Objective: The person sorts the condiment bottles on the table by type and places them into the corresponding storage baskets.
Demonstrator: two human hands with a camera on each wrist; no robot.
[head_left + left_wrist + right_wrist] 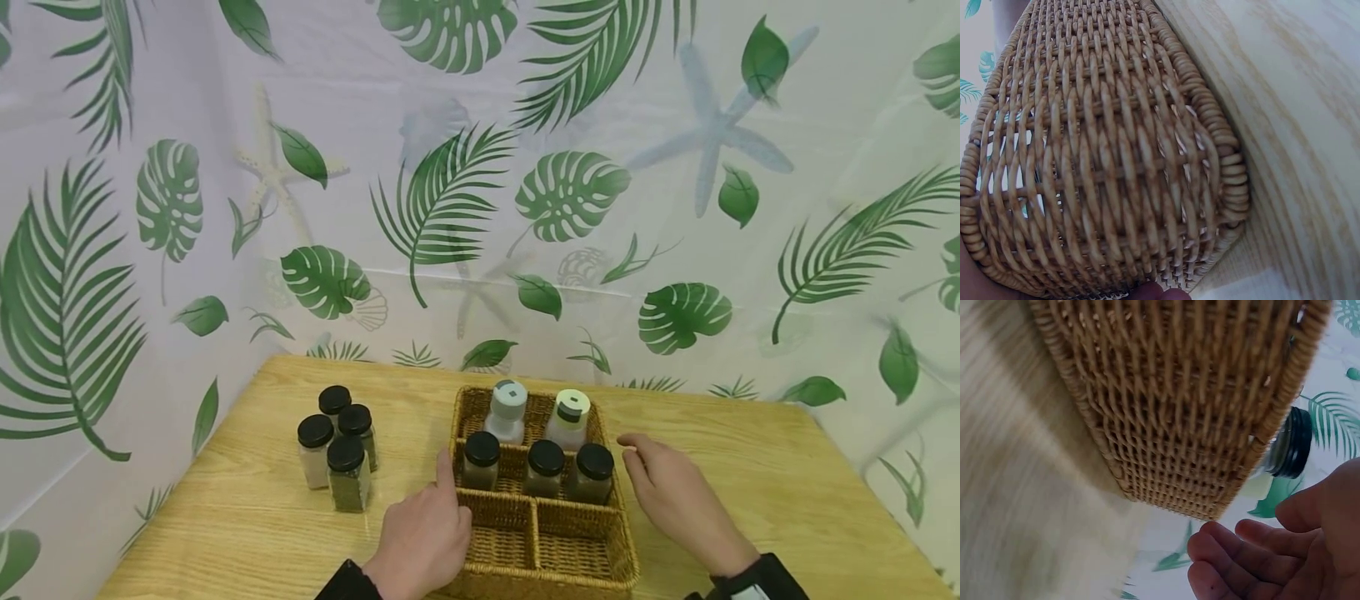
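Observation:
A wicker basket (pixel 534 533) with compartments stands on the table. Its back compartment holds two white-capped bottles (pixel 510 402) (pixel 570 408); three black-lidded spice jars (pixel 482 450) (pixel 545 458) (pixel 592 462) stand in the middle row. My left hand (pixel 423 533) grips the basket's left side, its index finger stretched along the rim. In the left wrist view, fingertips (pixel 1154 291) show at the basket's lower edge. Beside the right rim, my right hand (pixel 671 492) has loosely bent fingers; in the right wrist view its fingertips (pixel 1207 547) are by a basket corner, holding nothing.
Several black-lidded spice jars (pixel 348 472) are grouped on the table left of the basket. The wooden table (pixel 750 467) meets a leaf-printed cloth (pixel 465 317) at its back and sides. Two front compartments (pixel 573 550) of the basket face me.

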